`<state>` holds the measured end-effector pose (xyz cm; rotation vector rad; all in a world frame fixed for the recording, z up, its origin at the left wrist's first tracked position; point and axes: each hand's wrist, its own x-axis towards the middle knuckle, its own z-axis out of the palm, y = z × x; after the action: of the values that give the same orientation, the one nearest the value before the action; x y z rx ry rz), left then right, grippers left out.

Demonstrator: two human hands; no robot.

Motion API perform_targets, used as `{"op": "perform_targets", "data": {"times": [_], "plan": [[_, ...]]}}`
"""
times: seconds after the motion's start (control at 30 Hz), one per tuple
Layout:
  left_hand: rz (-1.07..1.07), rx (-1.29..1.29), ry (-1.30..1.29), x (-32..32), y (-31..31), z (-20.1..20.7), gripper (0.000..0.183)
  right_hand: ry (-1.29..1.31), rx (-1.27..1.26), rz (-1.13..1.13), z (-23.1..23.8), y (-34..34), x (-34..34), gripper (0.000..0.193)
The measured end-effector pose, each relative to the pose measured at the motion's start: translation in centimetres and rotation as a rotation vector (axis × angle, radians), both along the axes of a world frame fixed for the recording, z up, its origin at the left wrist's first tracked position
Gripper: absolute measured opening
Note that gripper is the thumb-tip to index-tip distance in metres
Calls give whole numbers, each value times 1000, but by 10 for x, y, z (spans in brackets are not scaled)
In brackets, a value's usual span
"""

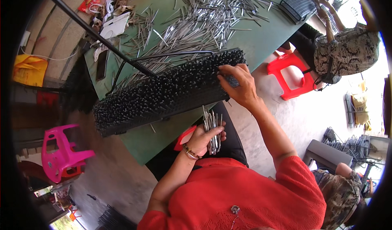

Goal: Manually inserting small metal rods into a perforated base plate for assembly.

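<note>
While the long black block with dense, glinting bristle-like tips (163,91) slants across the centre of the frame, from lower left to upper right, the right hand (244,87) is at its right end. Its fingers are bent, with thumb and forefinger against the bristled face; whether they pinch anything small cannot be told.

Just below the block, near the middle of the frame, the left hand (200,140) grasps a bundle of thin, silvery metal strips (212,128), the thumb pressed across them and the strips roughly upright. A beaded bracelet (189,151) circles that wrist.

Behind the block, a large loose heap of similar silvery strips (196,21) spreads over the green flat-topped table (149,146) toward the top of the frame. A slim black rod (98,38) runs from the upper left down to the block's upper edge. A shiny red packet (93,1) lies at the upper left.

Farther out, a bright pink plastic stool (61,154) stands at the left, and a red plastic stool (277,77) at the right. Beside the latter, a co-worker in patterned clothing (345,48) reaches toward a black ridged block (298,7) at the upper right.
</note>
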<state>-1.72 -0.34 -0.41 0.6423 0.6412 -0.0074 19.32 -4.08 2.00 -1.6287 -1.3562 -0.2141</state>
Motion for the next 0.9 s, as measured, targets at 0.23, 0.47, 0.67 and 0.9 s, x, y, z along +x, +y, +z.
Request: {"op": "perform_targets", "data": {"times": [0.23, 0.47, 0.67, 0.9], "plan": [[-43, -1, -31, -1, -1, 1, 22, -218, -52, 61, -1, -2, 2, 32], [-69, 20, -79, -3, 3, 6, 24, -191, -144, -80, 6, -4, 4, 34], [-33, -88, -40, -4, 7, 9, 19, -278, -246, -39, 17, -7, -3, 34], [33, -92, -92, -5, 6, 6, 20, -215, -221, -125, 13, -16, -10, 34]]}}
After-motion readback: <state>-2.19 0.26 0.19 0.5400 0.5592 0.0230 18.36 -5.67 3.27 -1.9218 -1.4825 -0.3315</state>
